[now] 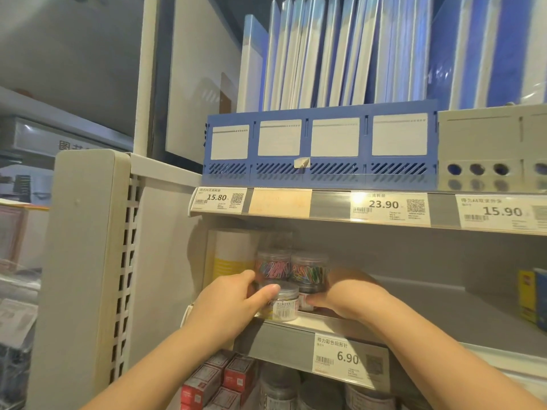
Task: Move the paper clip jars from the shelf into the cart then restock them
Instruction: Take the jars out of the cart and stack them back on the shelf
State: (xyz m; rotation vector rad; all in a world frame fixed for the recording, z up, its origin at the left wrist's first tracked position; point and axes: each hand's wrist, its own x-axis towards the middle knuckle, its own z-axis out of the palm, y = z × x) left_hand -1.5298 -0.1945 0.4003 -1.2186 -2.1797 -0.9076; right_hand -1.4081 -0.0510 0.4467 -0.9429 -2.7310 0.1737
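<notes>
Both hands are at the left end of the middle shelf (414,309). Left hand (233,303) wraps the front-left jar (281,306), thumb across its lid edge. Right hand (346,294) curls round the front-right jar (305,300), thumb on its label. Two upper jars (273,266) of coloured clips sit right above them. The 6.90 price tag (349,355) is just below.

- The shelf (429,312) lay bare along its middle, from the jars (293,270) at its left end to the yellow and blue boxes (531,294) at its right edge.
- A white and yellow roll (233,253) stood just beside the jars, closing their left side.
- The price rail (331,206) overhead capped the opening, leaving little room above the stacked jars.
</notes>
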